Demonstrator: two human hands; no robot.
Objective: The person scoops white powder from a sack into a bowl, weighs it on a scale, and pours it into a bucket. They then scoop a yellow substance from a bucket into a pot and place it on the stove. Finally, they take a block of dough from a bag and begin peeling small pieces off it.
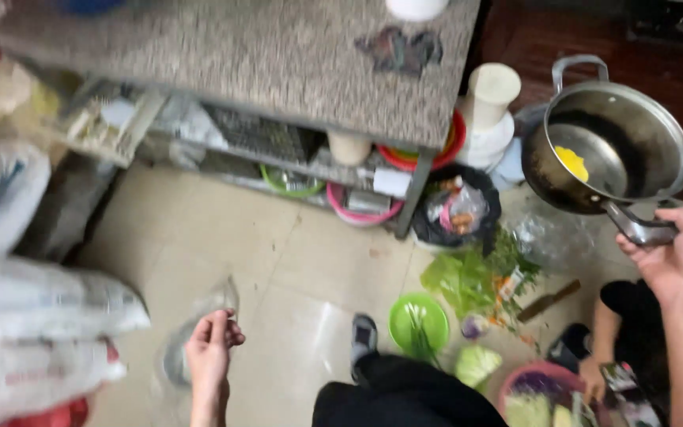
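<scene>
My right hand (677, 261) grips the side handle of a steel pot (634, 138), held up at the right with something yellow in its bottom. Low on the left, my left hand (211, 348) has its fingers curled on a blurred clear plastic bag (179, 360) that hangs over the tiled floor. My dark trouser leg (405, 399) and grey shoe (364, 336) show at the bottom middle.
A granite counter (239, 55) with cluttered shelves stands at the top. White sacks (33, 308) lie left. On the floor: a black bag of scraps (456, 209), leafy greens (460, 277), a green bowl (419, 323), a knife (547, 300), a pink basin (543, 379). Another person's arm (602, 332) reaches in at lower right.
</scene>
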